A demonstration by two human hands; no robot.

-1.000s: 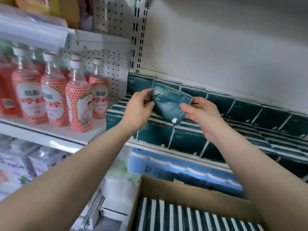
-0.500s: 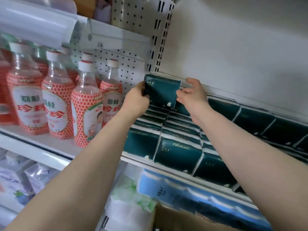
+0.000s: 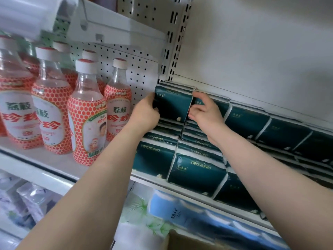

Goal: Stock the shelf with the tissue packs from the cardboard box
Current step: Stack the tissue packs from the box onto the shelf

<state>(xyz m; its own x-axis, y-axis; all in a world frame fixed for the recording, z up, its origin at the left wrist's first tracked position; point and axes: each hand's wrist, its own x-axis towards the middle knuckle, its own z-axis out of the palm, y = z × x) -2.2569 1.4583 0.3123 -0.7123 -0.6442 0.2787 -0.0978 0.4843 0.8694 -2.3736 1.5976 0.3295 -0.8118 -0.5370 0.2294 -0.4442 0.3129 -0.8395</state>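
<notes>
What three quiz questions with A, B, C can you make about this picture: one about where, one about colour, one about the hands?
1. Where is the held tissue pack?
A. on the floor
B. at the back of the shelf, at the left end of the tissue rows
C. in a pocket

2. What colour is it?
A. yellow
B. pink
C. dark blue-green

3. What are the hands doing?
A. the left hand and the right hand both grip the pack's edges
B. only one touches it
C. both hang free

Answers: B, it is in the back row at the left end; C, its wrapper matches the dark packs around it; A, fingers curl on each side edge.
</notes>
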